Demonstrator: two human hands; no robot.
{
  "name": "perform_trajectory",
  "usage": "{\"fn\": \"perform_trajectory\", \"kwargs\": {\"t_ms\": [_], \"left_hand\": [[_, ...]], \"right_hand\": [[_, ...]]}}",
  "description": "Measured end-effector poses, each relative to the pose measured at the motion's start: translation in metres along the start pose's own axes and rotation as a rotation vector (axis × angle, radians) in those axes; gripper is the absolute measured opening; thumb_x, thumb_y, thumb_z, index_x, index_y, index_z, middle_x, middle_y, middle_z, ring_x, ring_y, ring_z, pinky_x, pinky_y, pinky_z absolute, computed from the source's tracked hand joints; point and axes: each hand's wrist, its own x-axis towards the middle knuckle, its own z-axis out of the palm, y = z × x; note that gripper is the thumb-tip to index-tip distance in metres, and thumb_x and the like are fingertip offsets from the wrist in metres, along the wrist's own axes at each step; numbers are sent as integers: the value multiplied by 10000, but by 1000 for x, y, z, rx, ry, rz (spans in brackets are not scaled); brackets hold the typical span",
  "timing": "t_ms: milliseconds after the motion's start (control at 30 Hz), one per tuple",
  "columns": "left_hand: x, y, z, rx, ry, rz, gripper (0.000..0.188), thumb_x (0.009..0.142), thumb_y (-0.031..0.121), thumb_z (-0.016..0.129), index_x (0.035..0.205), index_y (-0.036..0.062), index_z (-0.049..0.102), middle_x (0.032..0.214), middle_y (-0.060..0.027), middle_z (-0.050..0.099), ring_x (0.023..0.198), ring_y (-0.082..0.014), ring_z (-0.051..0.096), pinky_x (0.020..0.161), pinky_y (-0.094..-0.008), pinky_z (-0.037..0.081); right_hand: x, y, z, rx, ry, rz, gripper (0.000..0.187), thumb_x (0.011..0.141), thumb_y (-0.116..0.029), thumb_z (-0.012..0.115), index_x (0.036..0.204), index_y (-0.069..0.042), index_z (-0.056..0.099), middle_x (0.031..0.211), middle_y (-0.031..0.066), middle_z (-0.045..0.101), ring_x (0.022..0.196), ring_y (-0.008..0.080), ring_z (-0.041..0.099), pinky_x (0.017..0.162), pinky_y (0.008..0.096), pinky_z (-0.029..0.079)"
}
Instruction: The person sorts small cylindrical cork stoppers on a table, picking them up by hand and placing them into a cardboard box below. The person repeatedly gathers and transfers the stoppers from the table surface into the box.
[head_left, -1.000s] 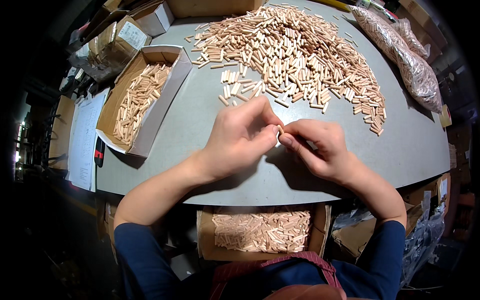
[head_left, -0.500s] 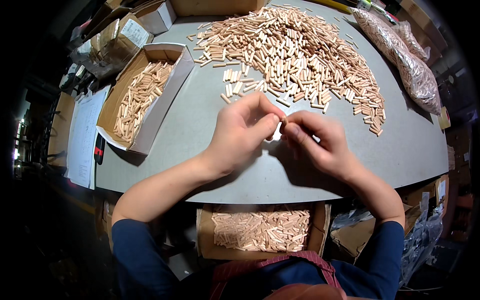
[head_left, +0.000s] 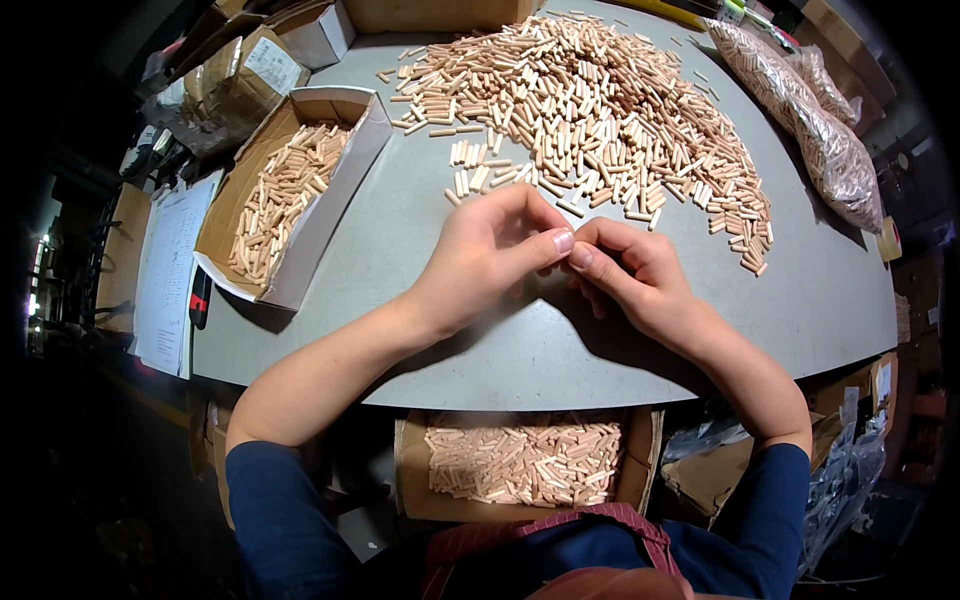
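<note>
My left hand and my right hand meet above the middle of the table, thumbs and forefingers pinched tip to tip. Between them they hold a small wooden dowel, now almost wholly covered by the fingertips. Just beyond my hands spreads a large heap of short, pale wooden dowels, with a few strays lying closest to my left knuckles. A long white cardboard box, part filled with dowels, stands to the left. Below the table's front edge, an open brown carton holds many more dowels.
Clear plastic bags of dowels lie along the right edge, near a roll of tape. Written sheets and a red-and-black tool lie at the left. A taped parcel and more cartons stand at the back left.
My fingertips have closed further together, covering the dowel end that showed between them. The right hand has turned slightly; both forearms stay nearly where they were.
</note>
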Motion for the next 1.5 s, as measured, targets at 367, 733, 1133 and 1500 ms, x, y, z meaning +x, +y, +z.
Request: {"fn": "perform_trajectory", "kwargs": {"t_ms": [367, 733, 1133, 1500], "left_hand": [[21, 58, -129, -1180, 140, 364, 207, 1058, 119, 572, 1198, -20, 634, 975, -51, 648, 803, -150, 581, 674, -271, 488], [35, 27, -77, -30, 479, 120, 286, 1027, 98, 538, 1265, -29, 633, 1145, -137, 708, 1123, -236, 689, 1010, -343, 549], [42, -34, -75, 1036, 233, 452, 369, 1036, 135, 533, 1372, 3, 603, 1435, -190, 592, 1381, -337, 525, 1178, -417, 387], [42, -33, -71, 1112, 209, 457, 394, 974, 206, 683, 1284, -23, 601, 1344, -199, 612, 1277, -363, 562, 1102, -435, 444]], "right_hand": [[17, 6, -35, -123, 334, -282, 262, 1098, -223, 582, 1096, 11, 701, 878, 38, 697, 783, 92, 659, 725, 253, 533], [35, 43, -75, -1031, 320, -262, 615, 1072, -447, 554, 1485, 7, 509, 1582, 209, 465, 1475, 413, 408, 1226, 496, 296], [14, 13, -26, -1249, -107, -291, 876, 996, -691, 502, 1628, -106, 347, 1681, 209, 321, 1576, 405, 250, 1280, 589, 137], [-5, 0, 1, -1212, -313, -458, 894, 990, -665, 505, 1619, -48, 349, 1691, 215, 299, 1585, 427, 224, 1263, 654, 78]]}}
